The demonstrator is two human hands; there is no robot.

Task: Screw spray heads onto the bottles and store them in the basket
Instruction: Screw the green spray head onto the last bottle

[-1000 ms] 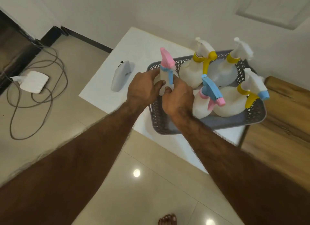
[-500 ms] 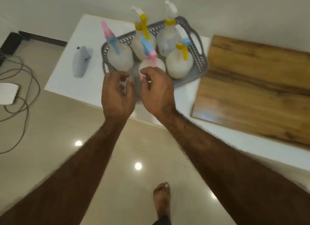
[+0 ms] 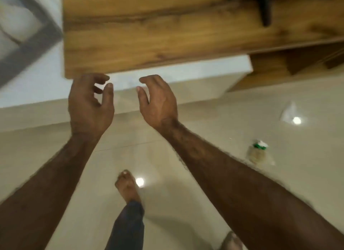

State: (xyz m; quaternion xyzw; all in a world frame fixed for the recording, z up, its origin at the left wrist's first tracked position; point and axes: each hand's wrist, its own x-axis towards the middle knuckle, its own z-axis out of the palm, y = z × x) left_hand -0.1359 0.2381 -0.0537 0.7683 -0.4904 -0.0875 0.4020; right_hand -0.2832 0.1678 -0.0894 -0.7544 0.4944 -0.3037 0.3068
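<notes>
Your left hand (image 3: 89,104) and right hand (image 3: 158,100) hang spread and empty. The basket (image 3: 35,43), a blurred grey corner, lies well apart from either grip, up-left of your left hand.

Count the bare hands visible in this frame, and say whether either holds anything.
2. The left hand and the right hand are both open and empty, side by side before the white table edge. Only a blurred basket corner shows, top left.

Soft indoor light, with motion blur across our whole view.

We see three bright round glare spots mirrored on the glossy floor (image 3: 167,203) toward five o'clock. The grey basket (image 3: 28,45) at ten o'clock is smeared worst; our hands (image 3: 89,104) stay fairly sharp, and straight edges bow near the frame's rim.
</notes>
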